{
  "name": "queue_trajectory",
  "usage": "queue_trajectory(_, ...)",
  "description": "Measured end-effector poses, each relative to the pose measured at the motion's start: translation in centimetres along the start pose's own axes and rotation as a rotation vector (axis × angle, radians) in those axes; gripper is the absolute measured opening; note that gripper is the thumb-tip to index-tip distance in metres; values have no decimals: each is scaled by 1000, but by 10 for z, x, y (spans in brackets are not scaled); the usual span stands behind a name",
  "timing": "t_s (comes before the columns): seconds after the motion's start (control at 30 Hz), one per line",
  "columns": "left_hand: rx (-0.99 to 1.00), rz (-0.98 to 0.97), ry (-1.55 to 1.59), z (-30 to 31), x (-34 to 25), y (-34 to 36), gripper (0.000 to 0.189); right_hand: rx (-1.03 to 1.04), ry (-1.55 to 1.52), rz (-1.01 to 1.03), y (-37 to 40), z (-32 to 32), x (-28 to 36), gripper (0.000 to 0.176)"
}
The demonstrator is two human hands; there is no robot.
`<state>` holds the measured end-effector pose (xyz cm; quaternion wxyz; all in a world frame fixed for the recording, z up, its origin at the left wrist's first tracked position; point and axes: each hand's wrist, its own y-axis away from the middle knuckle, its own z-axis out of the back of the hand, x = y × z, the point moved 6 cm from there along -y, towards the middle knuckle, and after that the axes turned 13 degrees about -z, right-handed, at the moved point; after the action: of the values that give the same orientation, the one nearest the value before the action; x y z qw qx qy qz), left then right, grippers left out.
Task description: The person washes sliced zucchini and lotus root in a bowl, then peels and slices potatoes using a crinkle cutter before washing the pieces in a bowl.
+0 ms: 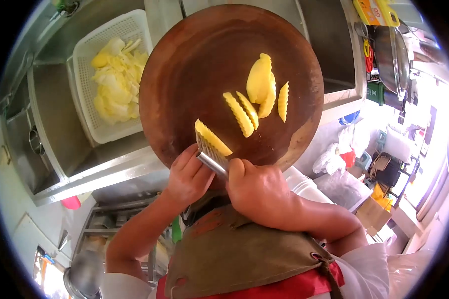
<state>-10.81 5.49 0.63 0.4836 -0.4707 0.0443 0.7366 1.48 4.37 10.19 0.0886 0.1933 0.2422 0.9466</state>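
Observation:
My right hand [257,187] is closed round the handle of a crinkle cutter [214,160] at the near edge of a round wooden board [194,70]. The ridged metal blade stands against a yellow potato piece [212,137]. My left hand [188,177] is beside the blade's left side, fingers bent together; whatever its fingertips hold is hidden. Farther up the board lie two wavy-cut strips [238,114] side by side, a larger cluster of cut potato [261,82] and a single wavy strip [283,102] to its right.
A white perforated basket [81,94] with yellow slices [117,84] stands in the metal sink [55,99] at left. A metal counter edge [97,174] runs below it. Pots [394,60] and a yellow cutting board [376,12] are at upper right.

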Motion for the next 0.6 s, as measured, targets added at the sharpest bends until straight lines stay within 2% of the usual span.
queue_trajectory(0.13, 5, -14, -68, 11, -10, -10, 30, -53, 22, 117, -19, -16, -5, 19)
queue_trajectory(0.2, -20, -131, -173, 16, -11, -19, 30, -47, -7, 46, -22, -15, -12, 19)
queue_trajectory(0.27, -38, -135, -204, 17, -15, -23, 26, -18, -14, -57, -22, -19, -23, 21)
queue_trajectory(0.33, -79, -128, -259, 16, -19, -26, 25, -72, 67, -138, -20, 1, -37, 14)
queue_trajectory(0.4, -66, -43, -277, 19, -23, -24, 32, -163, -202, -318, -16, 20, -71, 26)
queue_trajectory(0.43, -61, -2, -283, 20, -26, -25, 35, -182, -339, -302, -11, 29, -86, 27)
queue_trajectory(0.53, -153, 601, 13, 16, -18, -32, 51, -305, -726, -249, 7, 64, -116, 23)
queue_trajectory(0.6, -178, 558, -118, 7, -21, -55, 64, -292, -790, -305, 17, 74, -138, 23)
